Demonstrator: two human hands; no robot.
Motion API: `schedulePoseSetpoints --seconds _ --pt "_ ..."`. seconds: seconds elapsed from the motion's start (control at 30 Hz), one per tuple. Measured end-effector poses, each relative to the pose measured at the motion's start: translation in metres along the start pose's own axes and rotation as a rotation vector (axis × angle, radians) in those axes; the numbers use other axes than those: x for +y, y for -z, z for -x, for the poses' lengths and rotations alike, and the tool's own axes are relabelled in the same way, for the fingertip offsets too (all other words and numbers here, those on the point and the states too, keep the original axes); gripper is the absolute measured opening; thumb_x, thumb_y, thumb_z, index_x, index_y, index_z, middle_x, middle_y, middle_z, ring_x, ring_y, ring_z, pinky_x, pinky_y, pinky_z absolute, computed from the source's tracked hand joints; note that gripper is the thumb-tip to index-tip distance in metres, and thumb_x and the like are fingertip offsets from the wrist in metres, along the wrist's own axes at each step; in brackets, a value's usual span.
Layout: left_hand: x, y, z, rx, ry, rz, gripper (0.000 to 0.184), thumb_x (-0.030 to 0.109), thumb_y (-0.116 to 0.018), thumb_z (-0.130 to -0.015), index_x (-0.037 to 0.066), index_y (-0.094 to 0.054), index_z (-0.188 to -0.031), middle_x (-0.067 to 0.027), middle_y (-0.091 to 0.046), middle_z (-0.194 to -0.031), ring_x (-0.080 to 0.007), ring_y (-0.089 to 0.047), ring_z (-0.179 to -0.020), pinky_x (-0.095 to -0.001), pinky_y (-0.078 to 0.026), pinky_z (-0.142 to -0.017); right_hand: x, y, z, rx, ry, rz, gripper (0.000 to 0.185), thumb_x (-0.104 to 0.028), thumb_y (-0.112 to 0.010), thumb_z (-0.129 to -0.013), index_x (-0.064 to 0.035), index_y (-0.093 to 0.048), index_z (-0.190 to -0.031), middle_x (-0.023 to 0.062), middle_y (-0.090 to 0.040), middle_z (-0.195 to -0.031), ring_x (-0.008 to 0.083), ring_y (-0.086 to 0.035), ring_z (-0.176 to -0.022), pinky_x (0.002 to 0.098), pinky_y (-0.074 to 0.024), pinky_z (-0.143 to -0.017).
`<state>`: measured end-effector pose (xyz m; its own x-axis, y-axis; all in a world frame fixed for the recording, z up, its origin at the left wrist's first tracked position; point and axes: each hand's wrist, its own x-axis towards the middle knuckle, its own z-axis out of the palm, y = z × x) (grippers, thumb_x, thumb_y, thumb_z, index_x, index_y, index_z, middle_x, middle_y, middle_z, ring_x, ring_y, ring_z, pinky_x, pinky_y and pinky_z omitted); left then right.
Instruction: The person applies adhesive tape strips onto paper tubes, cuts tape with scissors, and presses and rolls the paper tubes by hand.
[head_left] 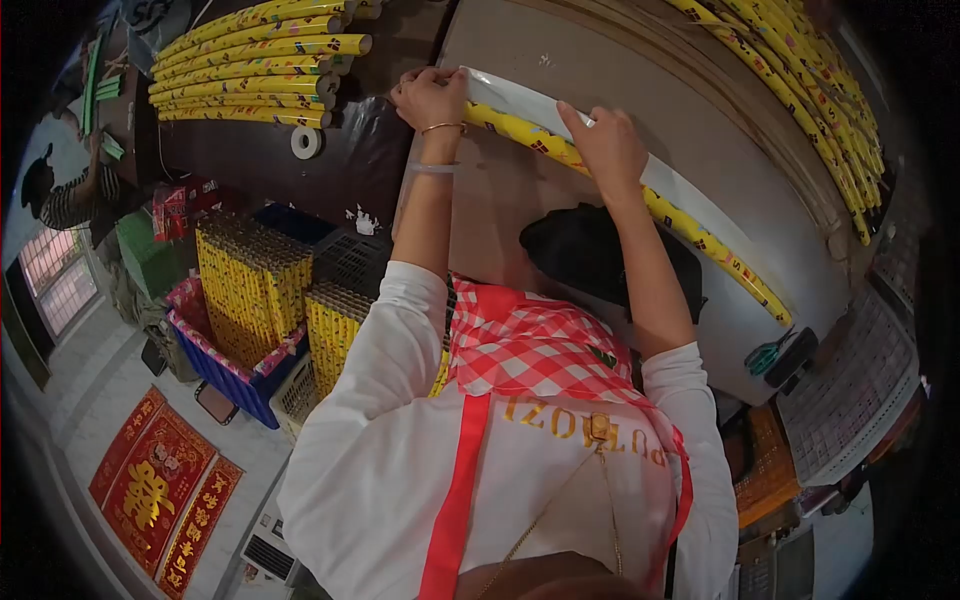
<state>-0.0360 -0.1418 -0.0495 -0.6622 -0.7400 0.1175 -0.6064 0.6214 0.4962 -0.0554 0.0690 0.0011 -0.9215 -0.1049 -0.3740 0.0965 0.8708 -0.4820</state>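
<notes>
A long roll of yellow patterned wrapping paper (715, 248) lies slantwise across the table, with a strip of its white underside (690, 192) showing along the far edge. My left hand (430, 98) is closed at the roll's left end, fingers bent over the paper's corner. Farther right along the same roll, my right hand (608, 150) grips the paper, thumb raised near the white strip and the other fingers curled, partly hidden. Beneath my right forearm is a black cloth-like item (570, 245).
Finished yellow rolls (250, 70) lie at the back left beside a tape roll (306, 142); more rolls (800, 100) are at the far right. Scissors (768, 352) rest at the table's right edge. A blue crate (240, 385) holds upright rolls. Another person (80, 195) works far left.
</notes>
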Motion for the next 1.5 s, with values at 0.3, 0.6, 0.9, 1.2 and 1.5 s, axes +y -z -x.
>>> schedulePoseSetpoints --seconds 0.3,0.6,0.9,1.2,1.5 --pt "0.001 -0.001 -0.001 -0.006 0.003 -0.056 0.017 0.033 -0.069 -0.06 0.018 -0.068 -0.067 -0.0049 -0.058 -0.093 -0.0285 -0.046 -0.1 -0.0416 -0.041 -0.081 0.017 0.016 -0.006 -0.232 -0.056 -0.065 0.068 -0.064 -0.047 -0.073 0.0018 -0.061 -0.075 0.0167 -0.06 -0.071 0.0262 -0.059 -0.07 0.0357 -0.0454 -0.063" --pt "0.001 -0.004 -0.001 0.019 -0.009 -0.1 0.019 0.034 -0.07 -0.059 0.017 -0.068 -0.068 -0.0055 -0.058 -0.093 -0.0297 -0.047 -0.099 -0.0442 -0.043 -0.078 0.062 0.041 0.015 -0.118 -0.014 -0.253 0.058 -0.056 -0.053 -0.073 0.0004 -0.063 -0.082 0.0173 -0.061 -0.075 0.0317 -0.059 -0.075 0.0374 -0.0441 -0.067" --pt "-0.008 -0.009 -0.004 0.012 -0.043 -0.088 0.019 0.034 -0.071 -0.058 0.018 -0.069 -0.069 -0.0039 -0.06 -0.093 -0.0281 -0.048 -0.098 -0.0426 -0.042 -0.079 0.067 0.037 0.024 0.011 -0.067 0.042 0.044 -0.044 -0.055 -0.075 -0.0014 -0.063 -0.085 0.0155 -0.057 -0.094 0.0321 -0.054 -0.089 0.0401 -0.0447 -0.074" --pt "-0.01 -0.008 -0.006 -0.018 -0.091 -0.082 0.017 0.033 -0.071 -0.059 0.019 -0.07 -0.069 -0.002 -0.062 -0.089 -0.0252 -0.049 -0.097 -0.0389 -0.041 -0.082 0.062 0.025 0.026 0.113 -0.089 0.131 0.039 -0.039 -0.052 -0.077 -0.0044 -0.062 -0.092 0.0123 -0.053 -0.101 0.0302 -0.052 -0.095 0.0445 -0.0443 -0.075" --pt "-0.017 -0.013 -0.009 0.002 -0.141 -0.067 0.021 0.038 -0.07 -0.059 0.019 -0.069 -0.068 0.0007 -0.063 -0.081 -0.0216 -0.05 -0.097 -0.0385 -0.038 -0.085 0.059 0.018 0.024 0.138 -0.075 0.185 0.036 -0.036 -0.053 -0.076 -0.0055 -0.064 -0.091 0.0116 -0.053 -0.098 0.0293 -0.052 -0.094 0.0464 -0.0456 -0.072"
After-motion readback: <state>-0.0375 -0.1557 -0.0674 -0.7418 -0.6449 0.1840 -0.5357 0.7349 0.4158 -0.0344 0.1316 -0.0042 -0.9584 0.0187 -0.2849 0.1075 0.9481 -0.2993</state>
